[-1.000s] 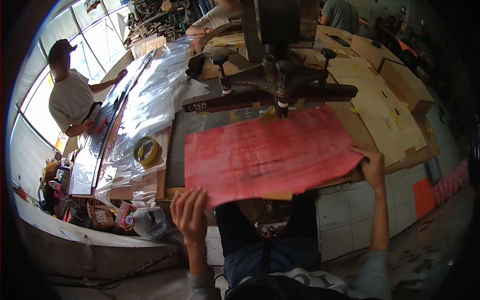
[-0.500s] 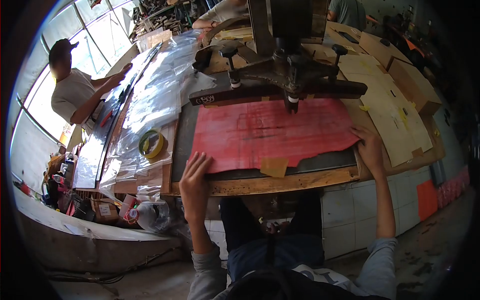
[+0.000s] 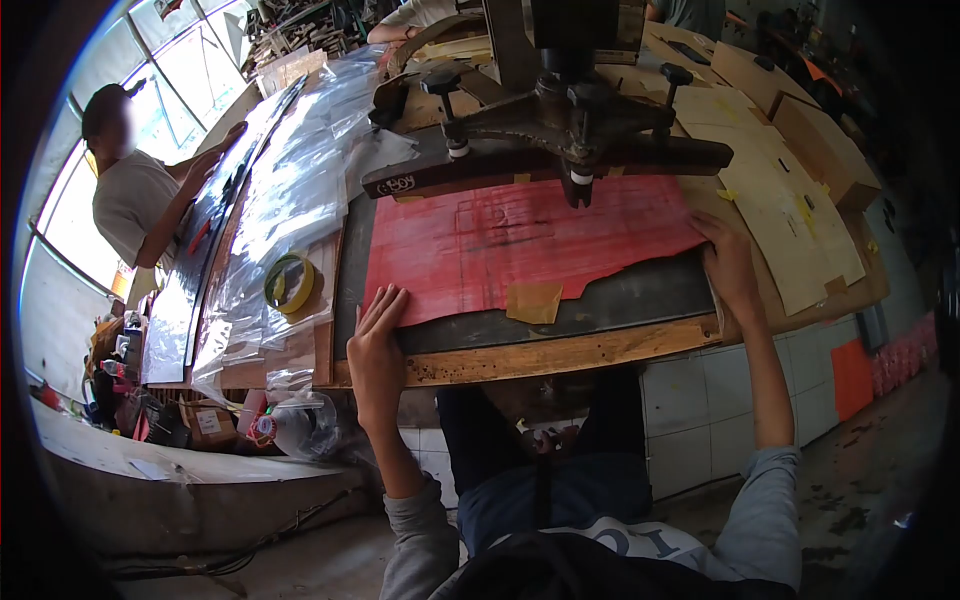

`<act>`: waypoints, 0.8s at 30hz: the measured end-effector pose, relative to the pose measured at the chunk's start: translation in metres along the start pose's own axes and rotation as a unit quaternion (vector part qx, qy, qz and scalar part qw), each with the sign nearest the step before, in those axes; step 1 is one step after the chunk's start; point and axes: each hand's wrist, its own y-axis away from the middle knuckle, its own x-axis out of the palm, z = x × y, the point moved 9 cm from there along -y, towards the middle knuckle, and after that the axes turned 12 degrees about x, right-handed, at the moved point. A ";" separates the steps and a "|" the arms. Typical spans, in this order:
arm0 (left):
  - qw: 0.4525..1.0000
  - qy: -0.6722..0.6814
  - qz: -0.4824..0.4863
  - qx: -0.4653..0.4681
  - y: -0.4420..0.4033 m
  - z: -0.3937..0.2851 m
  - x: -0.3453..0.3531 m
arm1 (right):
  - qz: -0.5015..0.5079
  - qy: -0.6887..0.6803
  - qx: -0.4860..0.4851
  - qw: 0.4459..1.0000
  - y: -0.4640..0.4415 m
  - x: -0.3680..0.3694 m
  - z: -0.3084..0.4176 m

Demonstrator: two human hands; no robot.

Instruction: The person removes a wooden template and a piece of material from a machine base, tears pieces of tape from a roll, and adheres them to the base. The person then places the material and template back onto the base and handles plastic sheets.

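Observation:
A red sheet (image 3: 450, 260) with dark smudged lines and an uneven front edge lies on a dark flat plate (image 3: 640, 300). Tan tape (image 3: 533, 303) sticks to its front edge. My left hand (image 3: 378, 345) grips the sheet's near left corner, fingers on top. At the right end, my right hand (image 3: 730, 262) pinches the other corner; its thumb is partly hidden. The sheet's far edge runs beneath the dark bar (image 3: 400, 182) of a press (image 3: 575, 120), which hangs above it on a frame with knobs.
Left of the plate are clear plastic sheets (image 3: 300, 180) and a yellow tape roll (image 3: 289, 284). Tan boards (image 3: 765, 200) and a cardboard box (image 3: 825, 155) lie at right. A person (image 3: 135, 205) works at the left side; another person's arm shows at the back. A wooden edge (image 3: 560, 348) borders the bench.
The red sheet has slid away from me, further under the bar, its right end most. More dark plate shows in front. Both hands moved with it, and the view shifted slightly.

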 end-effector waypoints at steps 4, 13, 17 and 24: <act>1.000 0.003 0.014 0.005 -0.001 -0.005 0.003 | -0.083 0.023 -0.005 0.996 0.004 -0.021 0.010; 0.999 0.026 0.032 0.022 0.001 -0.005 0.009 | -0.057 0.131 0.012 0.990 0.006 -0.005 -0.001; 1.000 -0.003 0.024 0.017 0.001 -0.004 0.007 | -0.052 0.086 -0.002 0.995 0.008 -0.008 0.000; 0.995 -0.076 0.072 -0.005 0.003 -0.003 0.014 | -0.025 0.083 0.033 0.996 0.004 -0.010 -0.005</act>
